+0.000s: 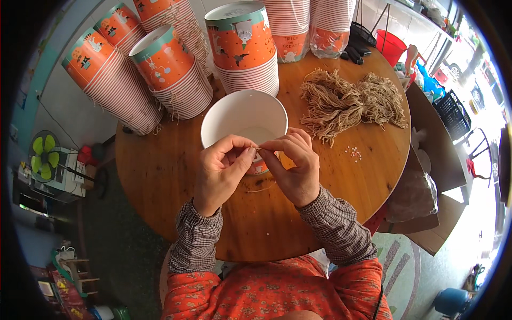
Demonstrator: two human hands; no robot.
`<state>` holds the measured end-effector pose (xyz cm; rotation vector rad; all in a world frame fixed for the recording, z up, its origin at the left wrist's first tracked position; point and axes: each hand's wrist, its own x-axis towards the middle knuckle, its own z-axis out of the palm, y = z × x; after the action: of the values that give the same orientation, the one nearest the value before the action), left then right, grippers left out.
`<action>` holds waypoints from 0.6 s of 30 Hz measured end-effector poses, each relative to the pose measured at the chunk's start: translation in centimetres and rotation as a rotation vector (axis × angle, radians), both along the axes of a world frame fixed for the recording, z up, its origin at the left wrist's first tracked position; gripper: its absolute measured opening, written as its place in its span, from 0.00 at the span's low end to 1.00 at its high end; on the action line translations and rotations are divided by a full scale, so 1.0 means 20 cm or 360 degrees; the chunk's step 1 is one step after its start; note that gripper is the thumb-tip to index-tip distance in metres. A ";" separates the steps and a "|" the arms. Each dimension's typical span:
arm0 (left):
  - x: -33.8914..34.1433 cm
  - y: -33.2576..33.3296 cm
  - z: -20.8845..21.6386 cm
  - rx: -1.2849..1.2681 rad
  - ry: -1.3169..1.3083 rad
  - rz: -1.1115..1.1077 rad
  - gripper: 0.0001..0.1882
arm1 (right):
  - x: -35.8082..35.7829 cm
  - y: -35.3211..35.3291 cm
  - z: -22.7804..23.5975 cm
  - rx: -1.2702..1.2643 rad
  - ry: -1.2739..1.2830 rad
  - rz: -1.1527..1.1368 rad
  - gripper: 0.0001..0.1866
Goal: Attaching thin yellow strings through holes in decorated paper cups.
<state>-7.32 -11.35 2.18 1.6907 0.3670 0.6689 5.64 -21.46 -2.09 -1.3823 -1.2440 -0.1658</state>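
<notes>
Directly before me on the round wooden table stands a paper bucket (213, 124) with a white inside and an orange printed outer wall. My left hand (226, 166) and my right hand (296, 169) meet at its near rim, thumbs and forefingers pinched close together. Between the fingertips is a thin tan string (258, 149), mostly hidden by the fingers. Below the hands, a pale strand (261, 189) curves near the bucket's base. Both hands partly cover the bucket's near wall.
Leaning stacks of orange-and-green buckets (170, 69) fill the far left, with an upright stack (242, 48) behind my bucket. A bundle of tan strings (349, 104) lies right, near small pale bits (353, 154). A cardboard box (442, 149) stands beyond the table's right edge.
</notes>
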 end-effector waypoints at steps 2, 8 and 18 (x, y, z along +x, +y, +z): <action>0.01 0.01 -0.02 -0.0004 -0.0029 0.0020 0.04 | -0.01 0.00 0.01 0.0025 -0.0002 -0.0021 0.08; 0.02 -0.01 -0.04 -0.0051 -0.0228 0.0066 0.03 | -0.01 -0.01 0.02 0.0027 -0.0033 0.0091 0.07; 0.04 -0.02 -0.04 0.0992 -0.0103 0.0320 0.05 | 0.00 0.01 0.00 0.0047 0.0097 0.0073 0.07</action>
<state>-6.47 -11.73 1.33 2.2301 0.3007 1.0605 5.74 -21.35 -2.16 -1.3228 -1.2170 -0.1087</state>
